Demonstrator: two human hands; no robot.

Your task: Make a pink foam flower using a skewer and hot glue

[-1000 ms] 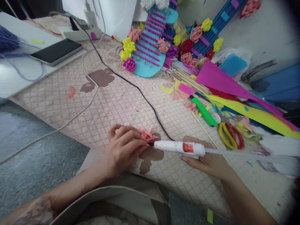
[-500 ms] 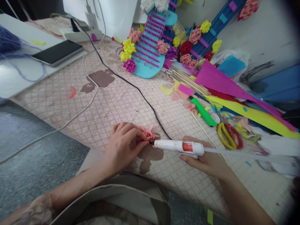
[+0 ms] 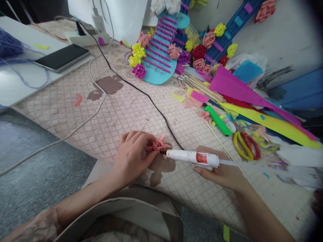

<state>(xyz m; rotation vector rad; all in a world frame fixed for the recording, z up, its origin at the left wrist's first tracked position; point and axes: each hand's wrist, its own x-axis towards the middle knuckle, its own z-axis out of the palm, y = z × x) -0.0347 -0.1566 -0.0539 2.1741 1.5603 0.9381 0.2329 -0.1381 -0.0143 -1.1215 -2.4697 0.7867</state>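
Note:
My left hand pinches a small pink paper flower just above the quilted pink cloth. My right hand grips a white glue gun lying sideways, its dark nozzle touching the flower's right side. A clear glue stick sticks out behind the gun to the right. The gun's black cord runs away up and left to a white power strip.
A blue craft board with pink sticks and paper flowers stands at the back. Coloured paper sheets, wooden skewers, a green cutter and yellow-red scissors lie to the right. A phone rests on a white board at left.
My left fingers have turned the pink flower slightly and closed round it more. The glue gun stays against it, almost unmoved.

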